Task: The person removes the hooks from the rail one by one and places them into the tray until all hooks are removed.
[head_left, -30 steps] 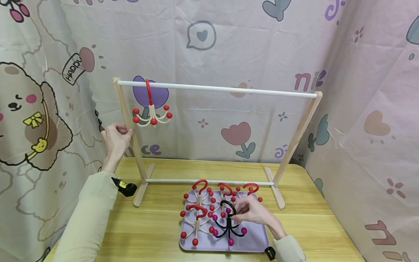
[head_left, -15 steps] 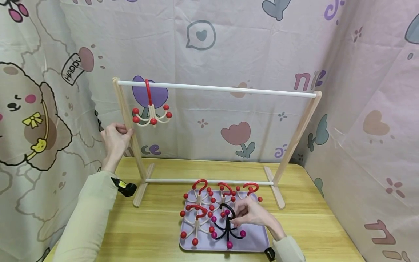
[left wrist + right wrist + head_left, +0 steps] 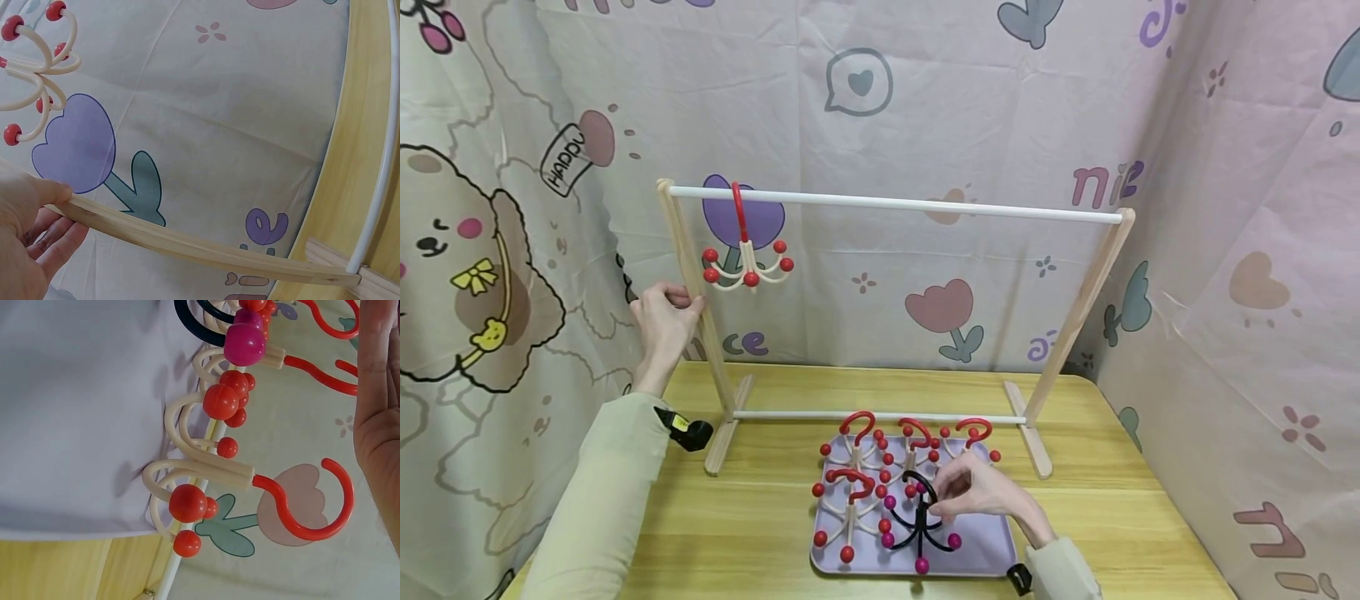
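My left hand (image 3: 664, 329) grips the left wooden upright (image 3: 712, 354) of a rack, its thumb on one side and fingers on the other. In the left wrist view the upright (image 3: 187, 244) runs out from that hand. Low over a lilac tray (image 3: 988, 560), my right hand (image 3: 979, 487) pinches a black multi-armed hook hanger (image 3: 921, 521) with magenta ball tips, just below its curved hook. The hanger is upright, its lower balls close over the tray. A cream hanger (image 3: 748, 258) with red hook and balls hangs near the left end of the rack's white top bar (image 3: 895, 202).
Several cream hangers with red hooks stand on the tray, one (image 3: 850, 517) left of the black one and others (image 3: 857, 454) behind it. The rack's lower bar (image 3: 880, 415) runs behind the tray on the wooden table (image 3: 1120, 517). Printed curtains (image 3: 865, 325) enclose the table.
The black hanger has sunk slightly toward the tray and shifted a little left, with my right hand still pinching it. My left hand has stayed on the upright.
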{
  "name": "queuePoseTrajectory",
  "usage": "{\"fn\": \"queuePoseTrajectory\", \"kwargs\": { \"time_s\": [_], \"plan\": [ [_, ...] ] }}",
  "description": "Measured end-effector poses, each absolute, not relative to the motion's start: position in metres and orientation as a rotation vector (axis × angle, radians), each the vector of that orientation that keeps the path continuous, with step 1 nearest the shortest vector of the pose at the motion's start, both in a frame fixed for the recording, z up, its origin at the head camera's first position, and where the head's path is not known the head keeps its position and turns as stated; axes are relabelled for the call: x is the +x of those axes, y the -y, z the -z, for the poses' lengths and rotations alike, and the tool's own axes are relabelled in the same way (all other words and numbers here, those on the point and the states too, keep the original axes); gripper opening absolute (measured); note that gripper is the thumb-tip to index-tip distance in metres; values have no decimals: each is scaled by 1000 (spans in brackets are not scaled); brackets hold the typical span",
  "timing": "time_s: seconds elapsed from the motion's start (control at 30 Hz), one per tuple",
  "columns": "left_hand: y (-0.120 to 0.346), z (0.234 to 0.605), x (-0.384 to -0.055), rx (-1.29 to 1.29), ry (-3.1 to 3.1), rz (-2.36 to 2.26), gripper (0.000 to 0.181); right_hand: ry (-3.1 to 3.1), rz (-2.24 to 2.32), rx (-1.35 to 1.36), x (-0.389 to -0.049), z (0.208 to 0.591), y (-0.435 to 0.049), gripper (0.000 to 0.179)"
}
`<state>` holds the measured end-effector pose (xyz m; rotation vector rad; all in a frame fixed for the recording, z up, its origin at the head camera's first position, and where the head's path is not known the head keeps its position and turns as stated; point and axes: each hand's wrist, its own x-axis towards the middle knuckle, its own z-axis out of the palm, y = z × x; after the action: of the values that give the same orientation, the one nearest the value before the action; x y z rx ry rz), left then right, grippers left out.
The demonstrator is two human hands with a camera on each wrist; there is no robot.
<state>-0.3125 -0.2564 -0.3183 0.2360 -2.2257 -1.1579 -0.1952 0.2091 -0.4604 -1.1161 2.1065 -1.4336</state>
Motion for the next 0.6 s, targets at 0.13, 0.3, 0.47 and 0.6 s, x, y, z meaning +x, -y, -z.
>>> {"fn": "queuePoseTrajectory", "kwargs": {
  "time_s": [0.13,0.3,0.47,0.6],
  "plan": [
    [256,318,-312,233,2226,1152,32,-2114,1438,-1117,-195,460,-210,10],
    [256,318,-312,228,2224,1138,32,-2109,1439,-1143,-195,460,-210,9],
    [256,318,-312,228,2224,1135,32,-2115,1438,-1154,-196,458,-209,9],
    [256,318,-312,233,2230,1128,32,-2113,1441,-1147,-196,458,-208,9]
  ]
}}
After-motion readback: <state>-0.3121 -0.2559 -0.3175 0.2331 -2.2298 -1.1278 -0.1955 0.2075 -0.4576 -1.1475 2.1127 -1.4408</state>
